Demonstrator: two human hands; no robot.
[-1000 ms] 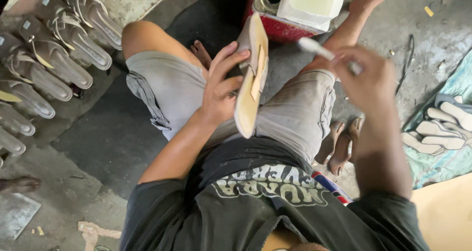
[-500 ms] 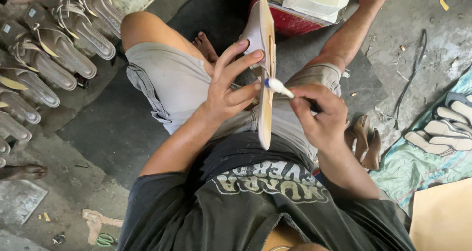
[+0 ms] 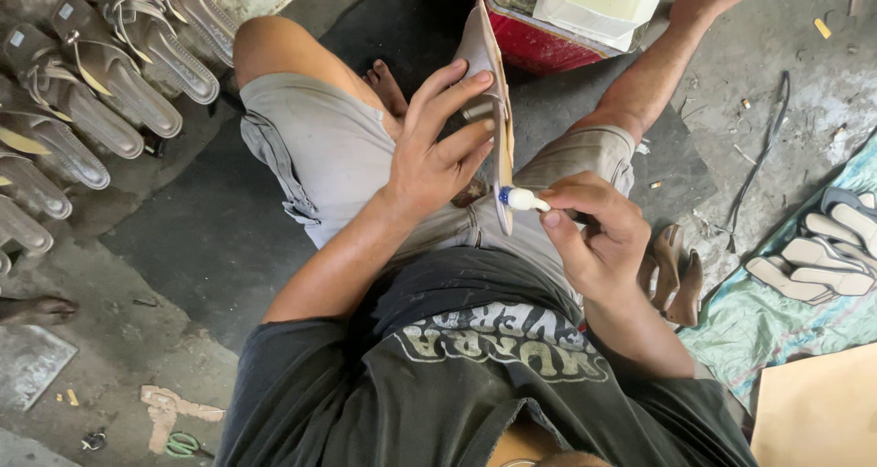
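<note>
I sit on the floor with my legs spread. My left hand [image 3: 437,147] grips a tan shoe sole [image 3: 493,92] held on edge over my lap, fingers spread along its left face. My right hand [image 3: 594,238] pinches a small white glue brush [image 3: 523,199] whose blue-collared tip touches the near end of the sole's edge. A red tin [image 3: 539,42] with a white plastic container [image 3: 598,1] on it stands just beyond the sole, between my legs.
Several finished strappy sandals [image 3: 110,74] lie in rows at the left. Pale insoles [image 3: 822,248] rest on a teal cloth [image 3: 758,325] at the right, near a pair of brown heels [image 3: 671,270]. A cardboard sheet [image 3: 813,412] lies at bottom right. Green-handled scissors [image 3: 183,444] lie at bottom left.
My right hand came down from beside the red tin with the brush and set its tip on the sole's edge, then slid toward the near end. The left hand keeps its hold.
</note>
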